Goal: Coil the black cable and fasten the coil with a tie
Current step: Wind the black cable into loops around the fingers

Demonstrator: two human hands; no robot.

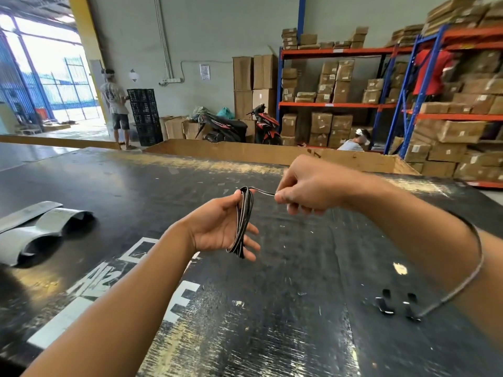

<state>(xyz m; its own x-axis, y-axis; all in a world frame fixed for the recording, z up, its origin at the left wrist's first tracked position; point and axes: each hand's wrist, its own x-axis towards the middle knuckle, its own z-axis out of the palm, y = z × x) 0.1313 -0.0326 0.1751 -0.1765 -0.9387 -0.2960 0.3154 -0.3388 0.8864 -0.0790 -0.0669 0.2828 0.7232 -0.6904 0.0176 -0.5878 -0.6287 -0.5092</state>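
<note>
My left hand [221, 228] holds a coil of flat black cable [243, 221] with several loops hanging from thumb to fingertips, above the middle of the black table [109, 186]. My right hand [307, 186] pinches the strand that leaves the coil's top, just to the right of it. The loose cable runs under my right forearm, reappears as a thin blurred line [473, 270] and ends near two small dark pieces [397, 306] lying on the table at the right; I cannot tell whether they are ties or the cable's end.
Curled grey sheets [35, 232] lie at the table's left edge. A wooden bin wall [272, 153] borders the far side. Behind stand shelves of cardboard boxes [340, 104], two motorbikes [239, 126], a black crate stack [144, 115] and two persons.
</note>
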